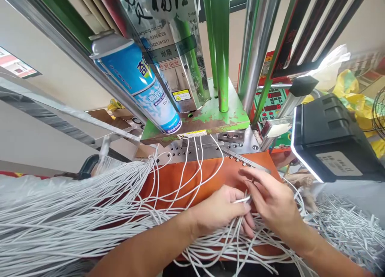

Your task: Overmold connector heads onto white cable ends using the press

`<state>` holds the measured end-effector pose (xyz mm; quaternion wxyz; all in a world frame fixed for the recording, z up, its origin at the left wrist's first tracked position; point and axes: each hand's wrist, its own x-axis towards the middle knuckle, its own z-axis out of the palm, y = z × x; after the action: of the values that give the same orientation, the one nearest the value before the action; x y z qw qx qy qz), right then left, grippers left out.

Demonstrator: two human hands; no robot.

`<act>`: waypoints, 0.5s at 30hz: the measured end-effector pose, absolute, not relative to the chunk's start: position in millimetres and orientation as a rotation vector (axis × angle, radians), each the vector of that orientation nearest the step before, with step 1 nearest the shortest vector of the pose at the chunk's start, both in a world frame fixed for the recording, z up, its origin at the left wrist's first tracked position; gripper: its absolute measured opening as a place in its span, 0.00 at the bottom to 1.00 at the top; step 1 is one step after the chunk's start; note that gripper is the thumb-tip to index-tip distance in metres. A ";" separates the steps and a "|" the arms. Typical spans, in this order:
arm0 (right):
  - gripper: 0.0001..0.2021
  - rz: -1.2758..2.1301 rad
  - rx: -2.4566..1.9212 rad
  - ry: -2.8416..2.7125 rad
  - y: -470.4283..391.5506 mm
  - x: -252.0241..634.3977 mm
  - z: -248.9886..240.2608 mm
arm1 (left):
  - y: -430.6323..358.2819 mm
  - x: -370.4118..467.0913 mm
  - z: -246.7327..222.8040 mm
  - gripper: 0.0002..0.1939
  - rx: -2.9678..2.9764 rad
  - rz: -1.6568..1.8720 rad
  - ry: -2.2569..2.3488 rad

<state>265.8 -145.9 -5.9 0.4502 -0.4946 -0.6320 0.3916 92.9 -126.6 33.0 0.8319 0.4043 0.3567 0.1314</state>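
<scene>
My left hand [226,210] is closed around a small bunch of white cables [240,225], whose ends stick up between thumb and fingers. Close against it on the right is my right hand [275,199], its thumb and fingers drawn together by the cable ends; what lies between the fingertips is hidden. Both hands are over an orange work surface [168,180]. Behind them, a few white cables run up to the press's green plate [231,114]. A notched metal strip [243,160] lies just beyond my right fingers.
A blue spray can [138,84] leans on the press at the left. Many long white cables [75,217] spread across the left side. A black lamp [333,136] stands at the right, above a heap of short white pieces [351,225]. A red-and-green control panel [272,100] is behind.
</scene>
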 end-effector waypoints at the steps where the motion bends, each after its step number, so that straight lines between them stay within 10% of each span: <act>1: 0.13 0.857 -1.176 -1.677 -148.5 265.1 -7.6 | -126.2 93.2 30.8 0.08 0.867 0.286 0.757; 15: 0.21 1.835 -1.179 -1.430 -147.3 313.2 2.1 | -137.4 65.1 21.9 0.22 0.889 0.236 0.800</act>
<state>313.2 -147.3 2.1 0.2636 -0.4361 -0.5290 0.6786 65.1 -137.4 21.9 0.8199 0.4174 0.3759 0.1106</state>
